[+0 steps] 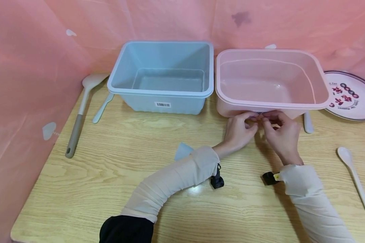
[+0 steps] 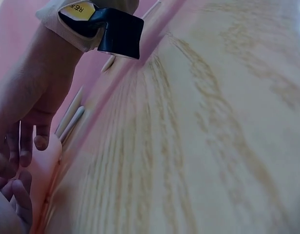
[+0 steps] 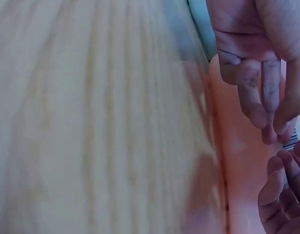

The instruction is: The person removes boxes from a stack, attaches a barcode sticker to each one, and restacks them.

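A pink plastic bin (image 1: 270,77) stands at the back right. Both hands meet low on its front wall, at a barcode label (image 3: 290,142). My left hand (image 1: 238,131) comes from the left, thumb and index finger pinching at the label. From the other side my right hand (image 1: 282,133) does the same, its fingertips almost touching the left ones. The fingers cover most of the label, so how far it lies against the wall is hidden. In the right wrist view its striped corner shows between the hands.
A light blue bin (image 1: 167,103) with a barcode stands left of the pink one. Around them lie a large spoon (image 1: 80,114), a light blue knife-like utensil (image 1: 103,108), a plate (image 1: 349,96), a small spoon (image 1: 354,175), a utensil handle (image 1: 308,123) and a light blue piece (image 1: 182,151).
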Motion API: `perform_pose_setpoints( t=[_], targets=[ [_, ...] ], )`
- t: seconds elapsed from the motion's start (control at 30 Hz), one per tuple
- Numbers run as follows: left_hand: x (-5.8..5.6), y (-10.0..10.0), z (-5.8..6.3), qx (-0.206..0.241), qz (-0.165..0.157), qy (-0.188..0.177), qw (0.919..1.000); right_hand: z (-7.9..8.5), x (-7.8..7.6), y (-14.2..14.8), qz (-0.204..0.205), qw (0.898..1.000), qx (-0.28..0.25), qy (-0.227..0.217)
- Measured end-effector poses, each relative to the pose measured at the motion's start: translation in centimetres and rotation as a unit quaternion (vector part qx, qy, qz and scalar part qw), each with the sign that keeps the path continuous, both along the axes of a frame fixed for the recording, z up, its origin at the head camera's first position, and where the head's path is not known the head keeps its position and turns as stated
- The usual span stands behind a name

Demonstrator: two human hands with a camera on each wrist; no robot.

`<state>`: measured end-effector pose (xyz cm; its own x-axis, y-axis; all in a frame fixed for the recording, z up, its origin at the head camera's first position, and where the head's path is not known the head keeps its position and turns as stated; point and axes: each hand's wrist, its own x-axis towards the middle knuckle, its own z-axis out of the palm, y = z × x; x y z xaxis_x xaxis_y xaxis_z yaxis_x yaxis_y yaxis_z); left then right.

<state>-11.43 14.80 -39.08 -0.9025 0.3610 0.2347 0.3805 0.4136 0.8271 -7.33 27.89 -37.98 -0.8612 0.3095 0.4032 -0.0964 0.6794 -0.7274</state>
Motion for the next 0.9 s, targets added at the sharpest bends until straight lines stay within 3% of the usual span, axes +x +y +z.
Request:
perform_pose_setpoints(
  t=[0.2,0.4,0.6,0.9],
  targets=[
    [0.0,0.06,-0.29,-0.032,0.005,-0.01,0.9994,-0.31,0.04,-0.14,0.009,1.0,0.013,-0.021],
    [-0.01,-0.03,0.12,-0.003,-0.01,0.018,0.9998,0.26,0.16,-0.17,0.015,1.0,0.001,-0.025],
    [0.11,-0.12,0.11,-0.004,-0.01,-0.004,0.9999,0.21,0.41,0.27,0.009,0.999,-0.007,-0.041],
    [0.09,-0.06,0.16,-0.036,-0.017,-0.02,0.999,0.25,0.43,-0.12,0.054,0.996,0.023,-0.07]
  ],
)
